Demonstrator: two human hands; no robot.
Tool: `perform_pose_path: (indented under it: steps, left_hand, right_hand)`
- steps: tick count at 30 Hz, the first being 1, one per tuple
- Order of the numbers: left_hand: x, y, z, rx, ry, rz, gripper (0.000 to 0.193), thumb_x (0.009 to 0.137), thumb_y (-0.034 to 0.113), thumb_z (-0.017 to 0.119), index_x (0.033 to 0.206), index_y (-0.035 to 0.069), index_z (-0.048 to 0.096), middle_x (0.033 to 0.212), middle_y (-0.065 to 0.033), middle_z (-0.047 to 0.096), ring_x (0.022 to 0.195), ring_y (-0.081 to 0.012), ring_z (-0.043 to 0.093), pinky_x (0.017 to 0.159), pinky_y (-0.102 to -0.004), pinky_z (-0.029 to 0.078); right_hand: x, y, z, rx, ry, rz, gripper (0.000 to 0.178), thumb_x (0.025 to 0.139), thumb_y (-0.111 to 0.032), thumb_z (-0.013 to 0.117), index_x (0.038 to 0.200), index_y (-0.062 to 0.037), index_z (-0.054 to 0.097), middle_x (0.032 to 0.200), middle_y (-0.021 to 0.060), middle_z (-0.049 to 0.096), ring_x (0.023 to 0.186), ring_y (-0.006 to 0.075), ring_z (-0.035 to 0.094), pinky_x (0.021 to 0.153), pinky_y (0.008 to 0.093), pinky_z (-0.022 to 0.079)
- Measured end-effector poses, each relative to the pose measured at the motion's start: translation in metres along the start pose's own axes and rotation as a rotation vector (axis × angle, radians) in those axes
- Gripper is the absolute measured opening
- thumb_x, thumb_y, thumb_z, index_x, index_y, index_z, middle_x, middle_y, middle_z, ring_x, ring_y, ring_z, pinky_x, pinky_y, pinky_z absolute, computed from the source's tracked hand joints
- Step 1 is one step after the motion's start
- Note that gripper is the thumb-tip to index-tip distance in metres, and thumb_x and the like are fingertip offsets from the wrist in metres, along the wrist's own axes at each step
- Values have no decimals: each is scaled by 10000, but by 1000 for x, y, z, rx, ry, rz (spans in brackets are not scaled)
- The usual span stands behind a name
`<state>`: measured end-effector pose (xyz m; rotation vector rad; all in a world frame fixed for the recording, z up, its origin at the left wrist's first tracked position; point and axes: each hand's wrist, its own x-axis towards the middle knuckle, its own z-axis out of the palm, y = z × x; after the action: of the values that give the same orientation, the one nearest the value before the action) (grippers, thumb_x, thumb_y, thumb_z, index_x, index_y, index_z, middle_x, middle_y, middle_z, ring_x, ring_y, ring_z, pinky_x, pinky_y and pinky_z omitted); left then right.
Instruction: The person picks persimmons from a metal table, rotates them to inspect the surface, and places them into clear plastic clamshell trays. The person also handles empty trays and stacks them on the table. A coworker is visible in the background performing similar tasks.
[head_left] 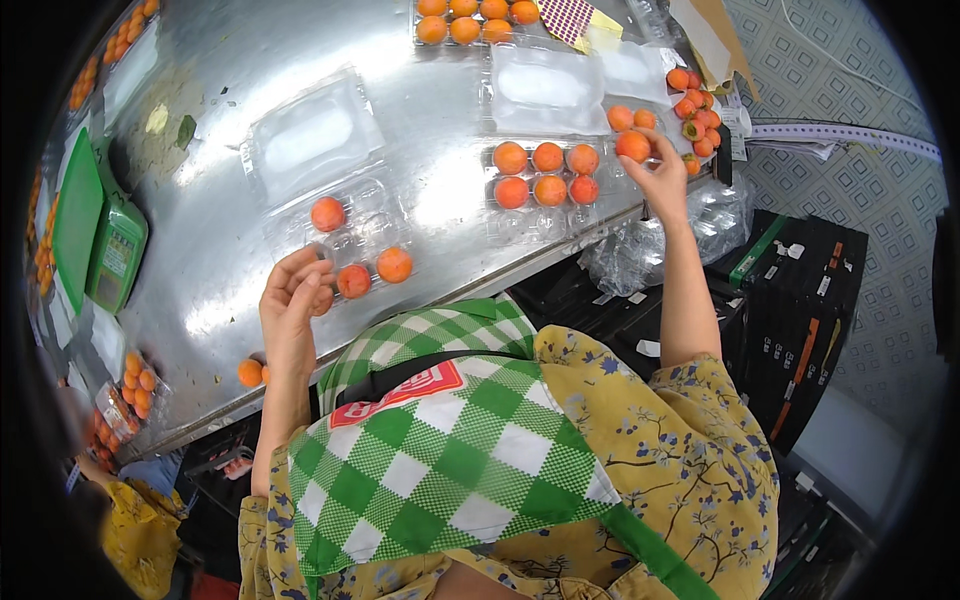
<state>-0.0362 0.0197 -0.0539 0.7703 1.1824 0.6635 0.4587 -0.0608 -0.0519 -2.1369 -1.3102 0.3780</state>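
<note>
In my right hand (660, 175) is a round orange fruit (632, 146), pinched between thumb and fingers at the table's right side. Two more orange fruits lie just beyond it. Left of that hand, a clear plastic tray (550, 222) carries two rows of orange fruits (550, 189); its nearest row of cups is bare. My left hand (298, 290) is closed with curled fingers beside another clear tray (365, 220); whether anything is inside them is hidden. That tray has three orange fruits, one farther off (327, 213) and two nearer me (353, 281).
A clear lidded container (312, 135) and another (545, 90) lie behind the trays. A filled tray (463, 30) stands at the back. Loose fruits (695, 105) are heaped at the right edge. A green scale (118, 250) stands left; black crates (800, 310) are stacked right.
</note>
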Motion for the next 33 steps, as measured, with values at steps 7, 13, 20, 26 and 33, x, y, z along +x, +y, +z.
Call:
perform_pose_path:
  steps: [7, 13, 20, 26, 33]
  left_hand:
    - [9, -10, -14, 210, 67, 109, 341, 882, 121, 641, 1189, -6, 561, 1059, -88, 656, 960, -133, 618, 810, -256, 482]
    - [10, -7, -27, 257, 129, 124, 327, 869, 86, 658, 1168, -15, 575, 1058, -102, 649, 968, -147, 616, 846, -267, 481]
    - [17, -28, -47, 542, 215, 244, 328, 820, 172, 714, 1103, 29, 632, 1032, -63, 654, 907, -144, 621, 755, -287, 506]
    - [21, -30, -43, 1026, 337, 559, 398, 722, 151, 749, 1096, 54, 649, 1072, -97, 619, 983, -242, 576, 833, -355, 474]
    - [24, -28, -37, 1252, 305, 526, 470, 650, 136, 781, 1092, 50, 647, 1089, -90, 580, 1032, -282, 522, 864, -387, 432]
  right_hand:
    - [14, 55, -7, -425, 103, 176, 494, 661, -288, 805, 1079, -73, 655, 1028, 141, 686, 950, 292, 656, 817, 382, 508]
    - [35, 91, -22, -488, 137, 402, 552, 636, -397, 793, 1072, -81, 673, 1000, 144, 699, 959, 297, 663, 836, 405, 509]
    - [56, 141, -11, -690, -89, 397, 601, 651, -492, 753, 1073, -68, 693, 1020, 134, 703, 964, 281, 673, 827, 401, 511]
    - [58, 147, -12, -636, -92, 336, 579, 700, -424, 767, 1055, 26, 678, 958, 168, 705, 898, 270, 681, 827, 372, 499]
    - [55, 135, -13, -633, -41, 354, 597, 712, -452, 748, 1071, 18, 666, 967, 154, 698, 916, 280, 670, 835, 375, 494]
